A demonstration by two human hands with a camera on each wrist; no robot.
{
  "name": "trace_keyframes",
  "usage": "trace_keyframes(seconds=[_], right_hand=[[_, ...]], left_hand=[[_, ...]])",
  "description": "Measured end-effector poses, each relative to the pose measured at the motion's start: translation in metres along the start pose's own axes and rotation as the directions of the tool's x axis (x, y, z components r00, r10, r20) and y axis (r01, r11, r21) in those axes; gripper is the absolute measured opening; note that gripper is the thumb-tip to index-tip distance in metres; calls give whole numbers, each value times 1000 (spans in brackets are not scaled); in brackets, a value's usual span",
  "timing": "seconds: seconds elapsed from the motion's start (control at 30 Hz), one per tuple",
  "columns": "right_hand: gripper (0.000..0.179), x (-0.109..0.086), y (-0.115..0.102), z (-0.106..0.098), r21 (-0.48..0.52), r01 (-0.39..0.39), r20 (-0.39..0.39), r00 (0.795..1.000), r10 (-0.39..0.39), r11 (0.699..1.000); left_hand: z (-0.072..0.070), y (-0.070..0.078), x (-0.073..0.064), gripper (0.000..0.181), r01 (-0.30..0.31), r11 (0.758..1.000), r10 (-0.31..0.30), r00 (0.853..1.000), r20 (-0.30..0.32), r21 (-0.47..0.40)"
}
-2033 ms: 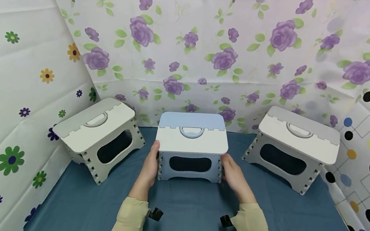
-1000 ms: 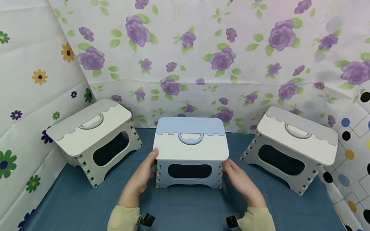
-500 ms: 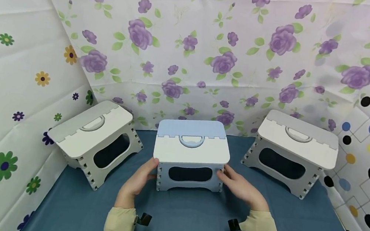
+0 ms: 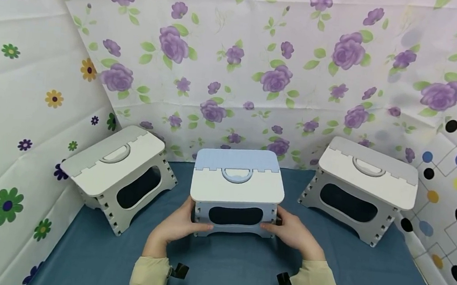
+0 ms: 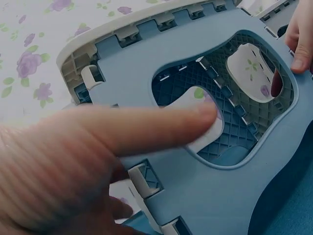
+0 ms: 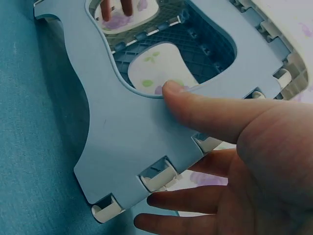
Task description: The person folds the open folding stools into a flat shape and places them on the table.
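Note:
A folding step stool (image 4: 236, 190) with a white and light-blue top and blue legs stands unfolded between my hands. My left hand (image 4: 177, 224) is at its left side, the thumb lying across the front panel (image 5: 220, 196) and the other fingers behind the side edge. On the opposite side, my right hand (image 4: 295, 232) has its thumb on the front panel near the oval opening. Its other fingers reach past the hinged edge, spread apart in the right wrist view. The stool's lattice underside (image 6: 161, 36) shows through the opening.
A grey-and-white folding stool (image 4: 126, 174) stands angled at the left, another similar stool (image 4: 364, 187) angled at the right. All rest on a blue cloth (image 4: 232, 271). Flowered sheets (image 4: 219, 68) rise behind and at the left; a dotted sheet (image 4: 453, 214) borders the right.
The middle stool has come slightly towards me since two seconds ago. Both thumbs have shifted from its side corners onto the front panel. The two side stools stay put.

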State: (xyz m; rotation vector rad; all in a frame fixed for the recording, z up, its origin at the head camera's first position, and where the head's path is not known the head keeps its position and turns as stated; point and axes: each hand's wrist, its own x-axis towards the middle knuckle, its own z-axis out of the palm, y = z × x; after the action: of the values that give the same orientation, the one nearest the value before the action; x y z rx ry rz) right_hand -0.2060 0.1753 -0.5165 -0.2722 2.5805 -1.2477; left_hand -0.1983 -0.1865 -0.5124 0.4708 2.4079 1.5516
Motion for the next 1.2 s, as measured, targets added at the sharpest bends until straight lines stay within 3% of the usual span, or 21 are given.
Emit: trace_keyframes(seconds=[0.23,0.33,0.6,0.8,1.03,1.2], right_hand=[[87,4,2,4,10,19,-39,999,-18,1000],[95,5,0,9,-9,-9,-62,998,8,1000],[104,4,-11,16,-23,-82,-102,992,80,996],[105,1,-15,17,-61,-104,-126,987,96,993],[107,2,-16,21,-90,-107,-145,985,93,990],[96,3,-14,23,-116,-134,-149,982,116,984]], left_hand=[[2,-5,1,102,91,993,-86,994,-59,74],[5,-5,2,91,97,992,-92,994,-67,78],[14,-5,7,95,169,975,-146,977,-154,143],[18,-2,8,90,158,976,-129,974,-188,147],[18,-1,6,99,160,972,-120,966,-228,169],[20,0,6,85,191,963,-149,965,-216,191]])
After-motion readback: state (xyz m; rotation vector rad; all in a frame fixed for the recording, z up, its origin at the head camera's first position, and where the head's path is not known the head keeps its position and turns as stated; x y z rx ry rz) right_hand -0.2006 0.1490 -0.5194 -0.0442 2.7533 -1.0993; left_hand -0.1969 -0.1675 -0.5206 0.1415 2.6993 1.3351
